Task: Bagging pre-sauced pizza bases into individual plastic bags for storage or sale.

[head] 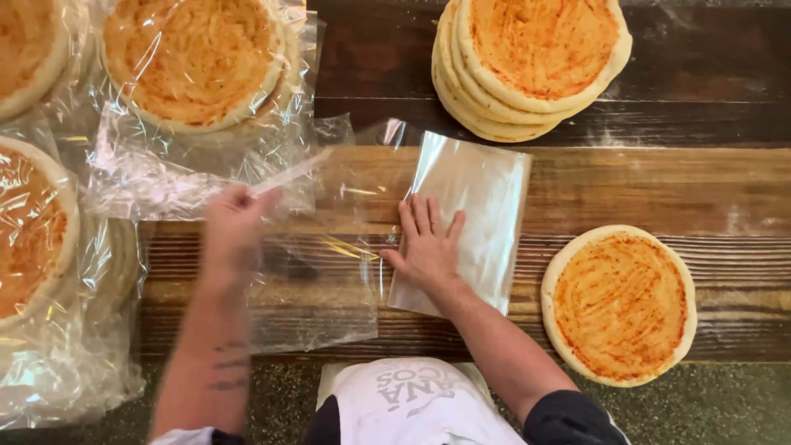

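The person's left hand [235,224] pinches the edge of one clear bag [313,272] and pulls it off the pile of clear bags [482,218] in the middle of the wooden table [700,181]. The right hand [427,247] lies flat and open on that pile, holding nothing. Three sauced pizza bases look already bagged, like the wrapped base [194,62] up top. Still bare: one loose base [620,303] and a stack of bases [527,62]

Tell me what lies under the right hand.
The right hand presses flat on a stack of clear plastic bags lying on the wooden table. The bag area beneath the palm is hidden.
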